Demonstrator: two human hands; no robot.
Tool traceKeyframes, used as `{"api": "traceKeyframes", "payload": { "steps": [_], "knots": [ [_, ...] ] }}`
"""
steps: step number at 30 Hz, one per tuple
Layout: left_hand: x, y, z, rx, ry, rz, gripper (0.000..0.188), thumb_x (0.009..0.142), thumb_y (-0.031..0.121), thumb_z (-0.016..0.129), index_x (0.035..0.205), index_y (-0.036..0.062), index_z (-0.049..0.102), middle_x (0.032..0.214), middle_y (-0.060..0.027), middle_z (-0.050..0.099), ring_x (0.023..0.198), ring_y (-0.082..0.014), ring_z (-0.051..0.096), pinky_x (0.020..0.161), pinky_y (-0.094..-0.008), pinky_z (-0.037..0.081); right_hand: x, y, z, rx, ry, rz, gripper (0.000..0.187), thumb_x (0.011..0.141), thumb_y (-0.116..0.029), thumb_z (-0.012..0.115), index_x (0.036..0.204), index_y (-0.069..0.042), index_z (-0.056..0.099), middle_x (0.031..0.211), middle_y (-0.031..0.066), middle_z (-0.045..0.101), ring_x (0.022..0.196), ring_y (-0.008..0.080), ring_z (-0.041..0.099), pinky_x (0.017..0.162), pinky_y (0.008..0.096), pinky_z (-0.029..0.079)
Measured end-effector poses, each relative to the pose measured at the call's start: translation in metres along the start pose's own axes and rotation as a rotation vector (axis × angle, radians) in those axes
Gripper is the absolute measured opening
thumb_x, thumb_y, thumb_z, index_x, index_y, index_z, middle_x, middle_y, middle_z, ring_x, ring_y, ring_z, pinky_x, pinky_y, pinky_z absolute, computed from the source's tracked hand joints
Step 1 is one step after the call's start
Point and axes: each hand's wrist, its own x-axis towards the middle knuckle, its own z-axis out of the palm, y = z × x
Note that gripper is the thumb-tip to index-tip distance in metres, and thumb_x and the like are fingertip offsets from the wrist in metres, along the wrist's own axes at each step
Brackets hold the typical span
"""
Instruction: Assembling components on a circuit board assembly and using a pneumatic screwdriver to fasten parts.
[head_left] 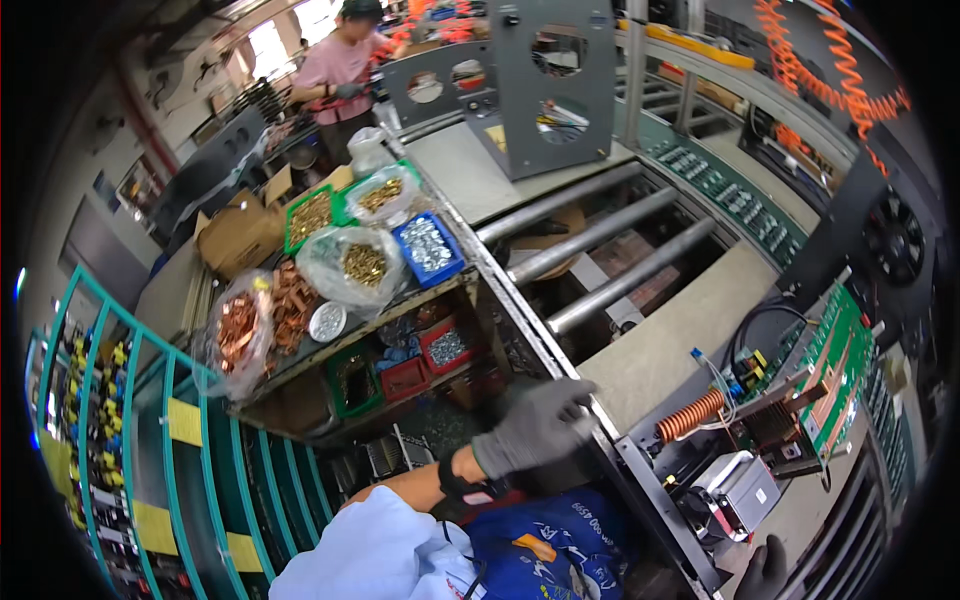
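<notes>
My left hand (pixel 535 430), in a grey glove, is over the metal edge rail (pixel 560 365) of the roller line. Its fingers are loosely bent and apart, and I see nothing in them. Low at the right, my right hand (pixel 765 572) shows only in part, in a dark glove with its fingers apart. Nearest to it is a silver box-shaped module (pixel 742 492) on the machine chassis. Beside that module are a copper coil (pixel 690 415) and a green circuit board (pixel 842 350) with heat sinks and wires.
Bins and bags of brass screws (pixel 363 265), a blue bin of silver screws (pixel 430 247) and copper pieces (pixel 292 305) cover the left bench. A green rack (pixel 215 470) stands left. Steel rollers (pixel 630 275) and a grey panel (pixel 555 110) lie ahead. A person (pixel 340 70) works far off.
</notes>
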Motion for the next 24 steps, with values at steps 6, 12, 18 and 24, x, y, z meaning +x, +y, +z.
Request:
{"api": "traceKeyframes", "payload": {
  "steps": [6, 12, 18, 24],
  "knots": [
    [-0.027, -0.093, -0.062, 0.138, 0.129, -0.356, 0.028, 0.092, 0.023, 0.069, 0.114, 0.0052, 0.070, 0.101, -0.0128, 0.074, 0.090, -0.0208, 0.072, 0.083, -0.0350, 0.057, -0.039, -0.004, -0.001, 0.097, 0.120, 0.077, 0.032, 0.100, -0.017, 0.065, 0.120, 0.008, 0.069, 0.117, 0.0222, 0.073, 0.104, 0.0304, 0.070, 0.092, 0.0370, 0.054],
    [0.014, -0.151, -0.221, 0.846, 0.641, -0.158, 0.021, 0.091, 0.018, 0.060, 0.102, 0.0040, 0.071, 0.096, -0.0193, 0.072, 0.091, -0.0375, 0.068, 0.082, -0.0463, 0.053, -0.067, -0.002, -0.016, 0.111, 0.154, 0.277, 0.037, 0.098, -0.022, 0.066, 0.125, 0.003, 0.069, 0.122, 0.0174, 0.072, 0.111, 0.0281, 0.068, 0.097, 0.0358, 0.052],
    [0.056, -0.228, -0.325, 1.257, 0.203, -0.375, 0.027, 0.089, 0.028, 0.065, 0.102, 0.0074, 0.075, 0.099, -0.0215, 0.072, 0.093, -0.0389, 0.070, 0.080, -0.0505, 0.054, -0.063, 0.003, -0.007, 0.135, 0.118, 0.234, 0.041, 0.100, -0.025, 0.067, 0.131, 0.002, 0.066, 0.126, 0.0203, 0.069, 0.116, 0.0273, 0.066, 0.101, 0.0345, 0.051],
    [0.078, -0.284, -0.345, 1.118, 0.177, -0.247, 0.023, 0.092, 0.021, 0.064, 0.104, 0.0040, 0.073, 0.098, -0.0160, 0.073, 0.088, -0.0311, 0.070, 0.076, -0.0432, 0.055, -0.061, 0.017, 0.008, 0.136, 0.234, -0.069, 0.023, 0.091, -0.004, 0.063, 0.112, 0.005, 0.069, 0.101, 0.0178, 0.072, 0.087, 0.0251, 0.069, 0.080, 0.0340, 0.054]
  ]
}}
